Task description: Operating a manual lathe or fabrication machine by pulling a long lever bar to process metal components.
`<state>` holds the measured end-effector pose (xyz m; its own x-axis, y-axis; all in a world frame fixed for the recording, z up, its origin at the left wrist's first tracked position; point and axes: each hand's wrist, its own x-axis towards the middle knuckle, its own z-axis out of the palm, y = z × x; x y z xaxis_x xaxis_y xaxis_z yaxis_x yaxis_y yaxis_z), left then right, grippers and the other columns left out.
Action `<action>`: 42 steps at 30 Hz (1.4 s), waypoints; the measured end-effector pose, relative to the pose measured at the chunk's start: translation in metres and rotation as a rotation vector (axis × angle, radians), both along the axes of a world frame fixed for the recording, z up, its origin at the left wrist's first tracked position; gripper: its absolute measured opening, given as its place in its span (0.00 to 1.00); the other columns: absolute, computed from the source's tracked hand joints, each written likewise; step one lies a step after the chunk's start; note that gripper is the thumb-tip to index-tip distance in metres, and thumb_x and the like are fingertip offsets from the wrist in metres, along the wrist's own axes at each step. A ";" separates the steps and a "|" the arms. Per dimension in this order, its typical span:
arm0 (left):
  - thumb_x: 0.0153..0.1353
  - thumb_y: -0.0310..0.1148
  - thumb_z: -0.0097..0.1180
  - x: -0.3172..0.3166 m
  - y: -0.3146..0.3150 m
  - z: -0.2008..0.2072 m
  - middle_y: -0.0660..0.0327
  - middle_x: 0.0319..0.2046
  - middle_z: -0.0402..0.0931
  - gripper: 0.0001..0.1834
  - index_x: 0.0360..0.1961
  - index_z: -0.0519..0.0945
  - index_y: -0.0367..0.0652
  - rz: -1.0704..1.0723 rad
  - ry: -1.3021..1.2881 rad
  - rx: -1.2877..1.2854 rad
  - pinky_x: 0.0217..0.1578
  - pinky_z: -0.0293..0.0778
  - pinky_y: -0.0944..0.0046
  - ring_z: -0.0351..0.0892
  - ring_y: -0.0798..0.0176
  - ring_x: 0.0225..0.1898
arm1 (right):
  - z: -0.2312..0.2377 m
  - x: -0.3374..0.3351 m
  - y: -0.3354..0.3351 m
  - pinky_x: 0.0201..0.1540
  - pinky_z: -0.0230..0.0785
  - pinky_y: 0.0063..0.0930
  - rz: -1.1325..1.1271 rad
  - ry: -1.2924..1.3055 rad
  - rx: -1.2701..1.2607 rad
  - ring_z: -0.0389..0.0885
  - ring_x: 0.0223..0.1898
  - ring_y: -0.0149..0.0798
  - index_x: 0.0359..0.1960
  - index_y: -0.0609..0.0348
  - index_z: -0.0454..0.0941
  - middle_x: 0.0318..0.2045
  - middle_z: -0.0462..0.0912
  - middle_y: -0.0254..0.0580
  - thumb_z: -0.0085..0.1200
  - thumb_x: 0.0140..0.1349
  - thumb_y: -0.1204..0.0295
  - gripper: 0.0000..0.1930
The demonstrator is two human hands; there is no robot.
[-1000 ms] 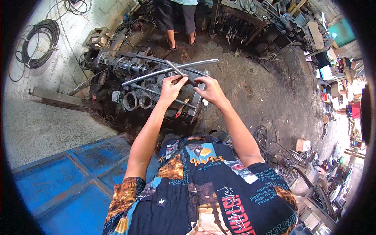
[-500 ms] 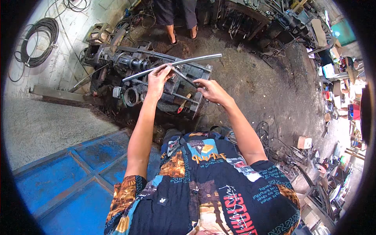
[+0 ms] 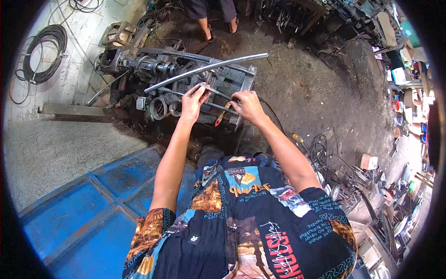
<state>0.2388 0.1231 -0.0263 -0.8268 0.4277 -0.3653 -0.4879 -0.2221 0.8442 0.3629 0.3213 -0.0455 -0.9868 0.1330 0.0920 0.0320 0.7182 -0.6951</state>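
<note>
A thin dark rod-like piece [image 3: 219, 93] spans the gap between my two hands. My left hand [image 3: 195, 101] pinches its left end with the fingertips. Around its other end, the fingers of my right hand [image 3: 246, 106] are closed. Just beyond them a long grey metal pipe [image 3: 204, 68] lies slantwise across a greasy machine frame [image 3: 247, 83], apart from both hands. Under my right hand, a paintbrush [image 3: 220, 119] with a red part rests on the frame. A black cable [image 3: 275, 117] emerges behind my right wrist; whether it joins the held piece I cannot tell.
Metal rings [image 3: 158, 108] sit at the machine's near left side. A blue panel [image 3: 83, 204] lies at lower left, and a coiled cable [image 3: 44, 53] at upper left. Another person's legs [image 3: 207, 29] stand beyond the machine. Metal scrap [image 3: 367, 186] crowds the right.
My left hand has come nearer to me, away from the long pipe it overlapped. The held piece has come nearer too. A black cable now shows beside my right wrist.
</note>
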 end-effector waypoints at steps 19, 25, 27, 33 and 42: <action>0.64 0.37 0.54 -0.113 -0.061 0.025 0.56 0.37 0.76 0.15 0.49 0.75 0.43 -0.553 1.425 -1.290 0.47 0.65 0.48 0.74 0.50 0.42 | -0.107 -0.041 0.019 0.47 0.66 0.44 -0.021 -0.178 0.214 0.82 0.43 0.47 0.29 0.56 0.82 0.35 0.84 0.44 0.55 0.55 0.68 0.07; 0.64 0.37 0.54 -0.111 -0.059 0.024 0.57 0.36 0.76 0.14 0.47 0.75 0.43 -0.521 1.459 -1.283 0.44 0.66 0.48 0.74 0.50 0.41 | -0.113 -0.051 0.011 0.47 0.65 0.42 -0.041 -0.096 0.230 0.80 0.41 0.46 0.29 0.55 0.81 0.33 0.82 0.42 0.54 0.54 0.69 0.06; 0.63 0.37 0.55 -0.110 -0.062 0.027 0.56 0.37 0.77 0.15 0.48 0.75 0.43 -0.530 1.421 -1.279 0.45 0.65 0.49 0.74 0.49 0.41 | -0.109 -0.062 0.006 0.47 0.65 0.42 -0.040 -0.068 0.257 0.79 0.42 0.45 0.29 0.54 0.81 0.33 0.82 0.41 0.53 0.54 0.70 0.05; 0.57 0.33 0.60 -0.086 -0.054 0.034 0.50 0.46 0.69 0.23 0.54 0.74 0.41 -0.201 1.622 -1.131 0.53 0.63 0.48 0.68 0.45 0.50 | -0.108 -0.089 -0.012 0.47 0.65 0.42 -0.040 0.032 0.292 0.79 0.43 0.44 0.29 0.54 0.81 0.33 0.81 0.41 0.54 0.53 0.72 0.05; 0.63 0.27 0.53 -0.067 -0.077 -0.072 0.48 0.41 0.79 0.12 0.45 0.81 0.33 -0.303 1.040 -0.900 0.47 0.73 0.58 0.79 0.47 0.43 | -0.121 -0.122 -0.033 0.57 0.59 0.48 -0.058 -0.068 0.298 0.76 0.49 0.44 0.38 0.56 0.83 0.40 0.81 0.43 0.57 0.47 0.74 0.14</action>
<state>0.1721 0.0461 -0.0987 -0.8034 0.5856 0.1080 0.5076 0.5787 0.6383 0.2414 0.2887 -0.1664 -0.9836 0.1667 0.0692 0.1185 0.8855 -0.4493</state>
